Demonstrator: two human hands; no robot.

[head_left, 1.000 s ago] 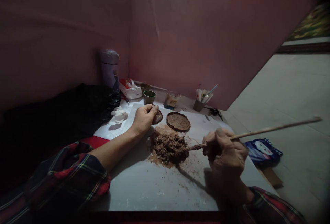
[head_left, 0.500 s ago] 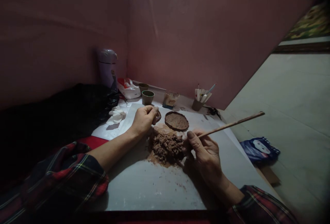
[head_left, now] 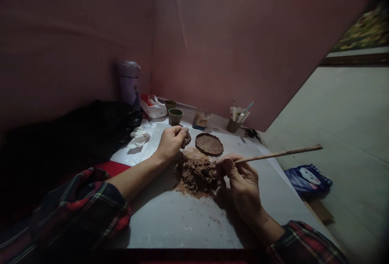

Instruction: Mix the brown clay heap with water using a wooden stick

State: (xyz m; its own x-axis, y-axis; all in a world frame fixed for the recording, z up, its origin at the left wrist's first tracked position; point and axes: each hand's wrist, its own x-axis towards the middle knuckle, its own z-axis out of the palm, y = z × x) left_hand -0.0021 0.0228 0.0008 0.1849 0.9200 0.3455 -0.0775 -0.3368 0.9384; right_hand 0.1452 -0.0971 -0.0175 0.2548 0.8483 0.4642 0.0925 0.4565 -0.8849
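Note:
My left hand (head_left: 170, 143) is closed, thumb and fingers pinching a small brown clay-like piece (head_left: 187, 139) that is mostly hidden behind them. In my right hand (head_left: 243, 182) is a thin wooden stick (head_left: 282, 153), gripped near its lower end and pointing out to the right. The right fingertips are at the right edge of a lumpy mound of wet brown clay-like material (head_left: 199, 175); whether they touch it I cannot tell. Behind the mound lies a flat round brown disc (head_left: 209, 144) with a raised rim, just right of my left hand.
Beyond my hands stand a green-rimmed cup (head_left: 175, 117), a stained clear cup (head_left: 201, 119) and a holder with pens (head_left: 234, 124). A white crumpled glove (head_left: 139, 137) and a black plastic bag (head_left: 91, 130) are left. Brown crumbs dot the white board (head_left: 170, 223).
The stick has swung lower at its far end, now nearer level, as my right fingers shifted slightly left towards the mound. My left hand keeps its pinch. The view has shifted slightly.

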